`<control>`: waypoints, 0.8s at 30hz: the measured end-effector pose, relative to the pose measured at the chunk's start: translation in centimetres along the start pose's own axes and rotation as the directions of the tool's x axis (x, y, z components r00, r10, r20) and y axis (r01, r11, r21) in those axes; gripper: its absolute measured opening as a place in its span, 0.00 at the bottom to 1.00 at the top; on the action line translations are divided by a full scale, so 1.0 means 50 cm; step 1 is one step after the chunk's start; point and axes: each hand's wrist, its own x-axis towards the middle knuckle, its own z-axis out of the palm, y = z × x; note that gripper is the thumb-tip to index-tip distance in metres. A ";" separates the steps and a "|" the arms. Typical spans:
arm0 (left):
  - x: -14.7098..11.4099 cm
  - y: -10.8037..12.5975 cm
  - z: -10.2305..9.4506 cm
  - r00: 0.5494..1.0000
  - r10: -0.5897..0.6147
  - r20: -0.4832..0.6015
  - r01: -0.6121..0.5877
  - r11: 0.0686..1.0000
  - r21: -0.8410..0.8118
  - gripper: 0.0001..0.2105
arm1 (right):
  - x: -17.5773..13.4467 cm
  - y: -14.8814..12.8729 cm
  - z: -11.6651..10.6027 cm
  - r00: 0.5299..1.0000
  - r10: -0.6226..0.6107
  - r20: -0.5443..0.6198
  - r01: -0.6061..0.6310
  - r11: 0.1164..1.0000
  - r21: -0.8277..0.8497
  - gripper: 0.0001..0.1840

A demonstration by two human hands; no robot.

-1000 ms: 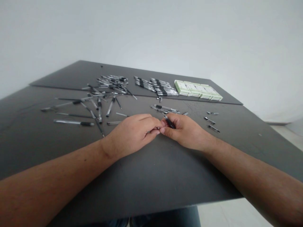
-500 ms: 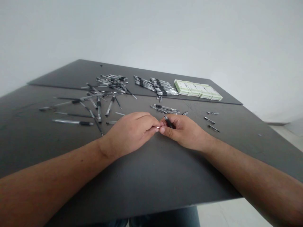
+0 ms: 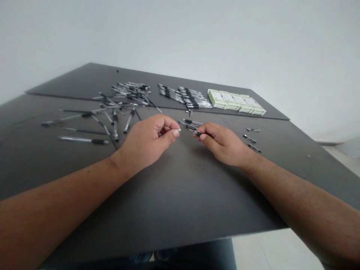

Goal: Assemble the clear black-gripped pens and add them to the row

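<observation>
My left hand [image 3: 149, 140] is closed in a pinch above the grey table. A small pale piece [image 3: 179, 129] pokes out between its thumb and forefinger; what kind of part it is I cannot make out. To its right, apart from it, my right hand [image 3: 225, 144] is closed around a pen [image 3: 197, 133], whose black grip and tip point left while the fingers hide the rest. Just behind that hand lie several clear pens with black grips [image 3: 191, 122]. Loose pens and thin refills are scattered left of my left hand, among them a clear pen [image 3: 83, 140].
At the back stand pale green boxes [image 3: 237, 101] beside neat rows of pens [image 3: 194, 98]. A heap of pens [image 3: 131, 92] lies further left. Several pen caps [image 3: 249, 138] rest on the right. The table [image 3: 182, 210] has a raised back section and a front edge near my legs.
My hands have come apart; before, their fingertips met around a small part. The left hand has moved left and up with the pale piece. The pen in my right hand now points left.
</observation>
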 end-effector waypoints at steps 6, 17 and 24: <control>-0.002 0.011 -0.004 0.998 0.060 0.009 -0.061 0.996 0.059 0.04 | -0.001 -0.011 -0.001 0.999 -0.048 0.002 0.048 0.994 -0.097 0.11; -0.006 0.027 -0.006 0.994 0.094 0.056 -0.098 0.991 0.087 0.04 | -0.002 -0.014 0.002 0.994 -0.107 0.024 0.109 0.988 -0.109 0.09; -0.005 0.022 0.001 0.986 0.123 0.116 -0.132 0.988 0.082 0.04 | -0.004 -0.022 0.006 0.993 -0.105 0.052 0.111 0.985 -0.129 0.10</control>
